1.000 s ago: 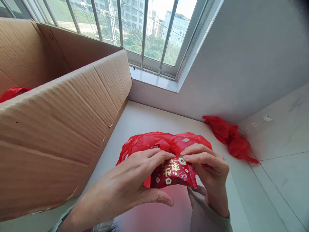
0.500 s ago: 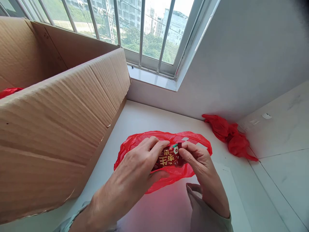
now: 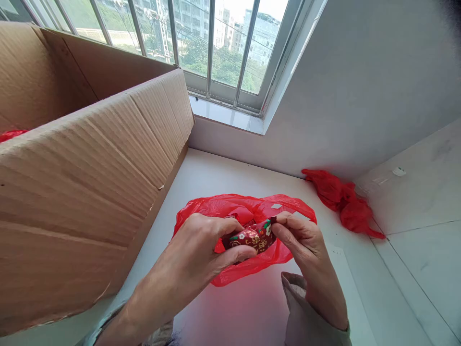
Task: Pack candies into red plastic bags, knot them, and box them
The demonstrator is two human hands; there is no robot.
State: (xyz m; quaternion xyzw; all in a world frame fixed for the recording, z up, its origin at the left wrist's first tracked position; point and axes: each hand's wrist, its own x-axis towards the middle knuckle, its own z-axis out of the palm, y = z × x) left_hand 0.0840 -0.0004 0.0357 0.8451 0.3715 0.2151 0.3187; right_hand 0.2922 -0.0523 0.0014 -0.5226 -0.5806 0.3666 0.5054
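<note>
A dark red snack packet (image 3: pixel 255 237) with gold characters and small white flowers is held over an open red plastic bag (image 3: pixel 201 206). My left hand (image 3: pixel 207 245) is closed on its left end, thumb on the near side and fingers on the far side. At the other end, my right hand (image 3: pixel 298 242) pinches the packet's corner between thumb and fingertips. Behind the packet, inside the bag, part of another dark red piece shows; my left hand hides much of it.
A tall open cardboard box (image 3: pixel 97 192) stands at the left, with red plastic (image 3: pixel 12 135) inside. A knotted red bag (image 3: pixel 338 197) lies against the wall at the right on the white tabletop (image 3: pixel 230 166). A barred window (image 3: pixel 226 53) is at the back.
My left thumb has moved up onto the packet's near face and the fingers have closed round its end. The packet has tilted, its printed face now partly turned away. My right hand keeps its pinch.
</note>
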